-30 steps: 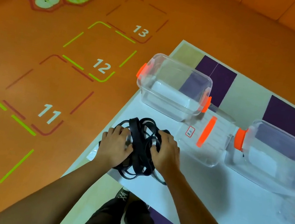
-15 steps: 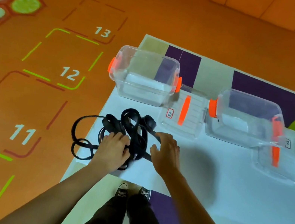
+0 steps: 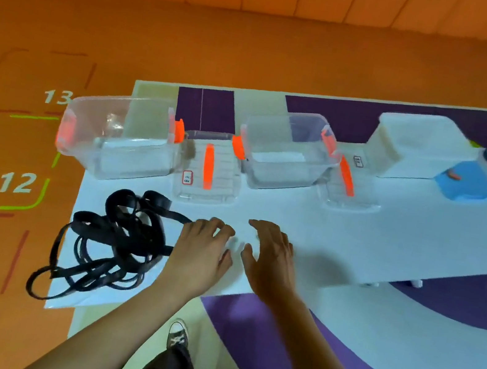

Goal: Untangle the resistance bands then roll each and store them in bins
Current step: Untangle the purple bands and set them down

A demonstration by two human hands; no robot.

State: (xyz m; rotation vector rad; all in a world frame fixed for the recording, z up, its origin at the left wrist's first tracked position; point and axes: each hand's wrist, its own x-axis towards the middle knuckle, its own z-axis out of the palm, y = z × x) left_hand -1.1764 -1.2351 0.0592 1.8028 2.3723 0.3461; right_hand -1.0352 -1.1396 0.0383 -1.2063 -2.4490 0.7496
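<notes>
Head view: black tangle of bands [image 3: 115,240] lies at the near left corner of the white table [image 3: 356,236], some loops hanging over the left edge, bins [image 3: 120,136] along the far edge. Left hand [image 3: 201,251] is just right of the tangle and nearer to it, fingers loosely spread, holding nothing; right hand [image 3: 271,257] is further right, fingers spread, empty. Next reach likely goes leftward with the left hand.
</notes>
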